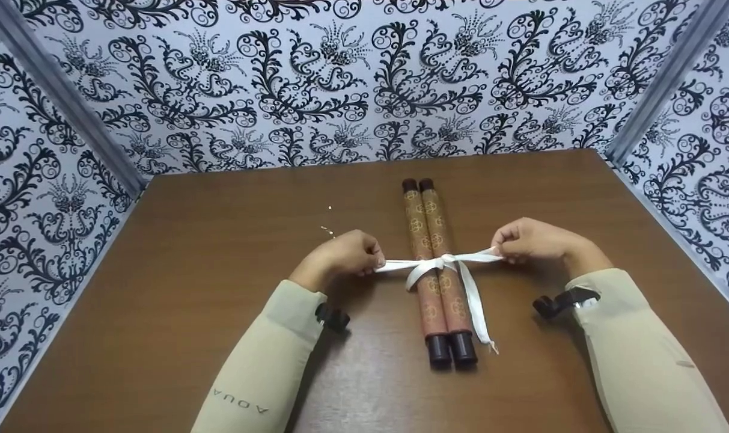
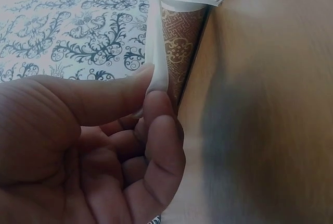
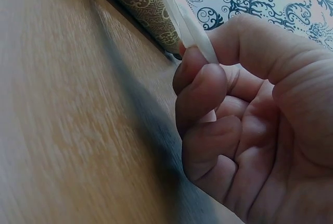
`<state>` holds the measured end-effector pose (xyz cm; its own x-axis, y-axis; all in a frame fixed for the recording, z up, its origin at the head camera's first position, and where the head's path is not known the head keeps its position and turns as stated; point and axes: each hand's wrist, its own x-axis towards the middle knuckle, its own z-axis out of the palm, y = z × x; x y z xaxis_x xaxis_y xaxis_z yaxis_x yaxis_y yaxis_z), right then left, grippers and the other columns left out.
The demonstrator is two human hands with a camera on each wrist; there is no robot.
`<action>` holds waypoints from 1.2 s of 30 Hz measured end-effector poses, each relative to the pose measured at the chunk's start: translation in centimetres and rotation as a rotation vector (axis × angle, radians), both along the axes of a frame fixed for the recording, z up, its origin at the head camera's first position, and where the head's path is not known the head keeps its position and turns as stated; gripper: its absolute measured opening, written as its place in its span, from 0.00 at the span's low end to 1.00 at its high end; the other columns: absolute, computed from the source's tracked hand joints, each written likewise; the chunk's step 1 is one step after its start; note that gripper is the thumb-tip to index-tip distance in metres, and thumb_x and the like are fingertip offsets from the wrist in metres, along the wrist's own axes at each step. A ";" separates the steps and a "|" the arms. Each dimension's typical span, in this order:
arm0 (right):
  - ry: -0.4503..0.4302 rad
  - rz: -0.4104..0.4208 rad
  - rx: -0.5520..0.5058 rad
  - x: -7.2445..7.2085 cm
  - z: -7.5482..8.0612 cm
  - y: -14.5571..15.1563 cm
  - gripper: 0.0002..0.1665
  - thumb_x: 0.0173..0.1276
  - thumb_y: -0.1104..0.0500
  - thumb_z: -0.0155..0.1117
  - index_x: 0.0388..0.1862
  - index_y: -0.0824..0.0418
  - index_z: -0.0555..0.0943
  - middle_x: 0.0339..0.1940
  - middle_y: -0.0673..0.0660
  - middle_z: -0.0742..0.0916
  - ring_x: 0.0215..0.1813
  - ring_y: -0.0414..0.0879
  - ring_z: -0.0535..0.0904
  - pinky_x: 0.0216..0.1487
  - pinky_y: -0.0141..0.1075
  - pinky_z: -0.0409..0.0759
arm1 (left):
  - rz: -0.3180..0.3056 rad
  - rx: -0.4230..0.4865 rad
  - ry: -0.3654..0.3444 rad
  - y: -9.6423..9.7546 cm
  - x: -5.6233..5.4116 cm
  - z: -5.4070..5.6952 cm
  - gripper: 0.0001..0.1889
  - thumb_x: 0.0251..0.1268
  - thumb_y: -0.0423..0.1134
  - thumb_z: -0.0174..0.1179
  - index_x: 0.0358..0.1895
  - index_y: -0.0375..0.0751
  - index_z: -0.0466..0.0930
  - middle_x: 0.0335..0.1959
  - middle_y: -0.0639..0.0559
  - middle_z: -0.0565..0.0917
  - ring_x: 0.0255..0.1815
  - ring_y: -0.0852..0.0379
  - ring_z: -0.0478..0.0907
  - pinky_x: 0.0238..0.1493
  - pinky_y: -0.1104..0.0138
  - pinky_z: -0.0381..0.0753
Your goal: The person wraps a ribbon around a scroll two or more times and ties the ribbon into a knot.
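Two patterned rolled scrolls with dark end caps lie side by side on the table, running away from me. A white ribbon wraps around both, with a knot and loops on top near their middle. My left hand pinches a stretch of ribbon between thumb and fingers, drawn out to the left. On the other side my right hand pinches a second stretch, pulled out to the right. Both stretches look taut. One loose tail with a frayed tip hangs down beside the right scroll. Each wrist view shows the ribbon between thumb and fingertips.
The brown wooden table extends around the scrolls. Small bright flecks lie on it beyond my left hand. Walls with black and white scrollwork stand behind and at both sides.
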<state>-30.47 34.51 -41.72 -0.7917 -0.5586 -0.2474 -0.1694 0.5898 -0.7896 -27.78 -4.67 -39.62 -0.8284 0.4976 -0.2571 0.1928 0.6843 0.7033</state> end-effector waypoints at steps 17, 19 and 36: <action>-0.027 0.023 -0.016 0.0 -0.4 0.4 0.10 0.73 0.61 0.63 0.39 0.69 0.84 0.22 0.47 0.82 0.24 0.38 0.75 0.28 0.30 0.75 | -0.009 0.005 -0.001 -0.1 0.1 -0.2 0.06 0.71 0.31 0.60 0.37 0.34 0.86 0.24 0.55 0.78 0.27 0.62 0.75 0.30 0.73 0.75; -0.024 0.024 -0.015 -0.1 -0.4 0.4 0.09 0.73 0.61 0.63 0.39 0.68 0.84 0.22 0.47 0.82 0.24 0.38 0.75 0.28 0.30 0.75 | -0.002 -0.001 0.001 -0.1 0.1 -0.2 0.06 0.72 0.31 0.60 0.37 0.35 0.85 0.24 0.55 0.78 0.27 0.61 0.75 0.30 0.73 0.75; -0.088 -0.086 -0.150 -0.4 -0.9 -0.5 0.10 0.73 0.65 0.64 0.47 0.72 0.81 0.33 0.49 0.89 0.34 0.39 0.84 0.40 0.31 0.85 | 0.165 0.170 0.070 1.1 0.0 -0.5 0.04 0.74 0.34 0.58 0.37 0.40 0.78 0.25 0.55 0.76 0.24 0.60 0.73 0.26 0.71 0.72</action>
<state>-30.89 34.00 -42.57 -0.8168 -0.5260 -0.2371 -0.0497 0.4736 -0.8793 -27.80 -3.56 -40.09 -0.9150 0.3851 -0.1202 0.1405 0.5836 0.7998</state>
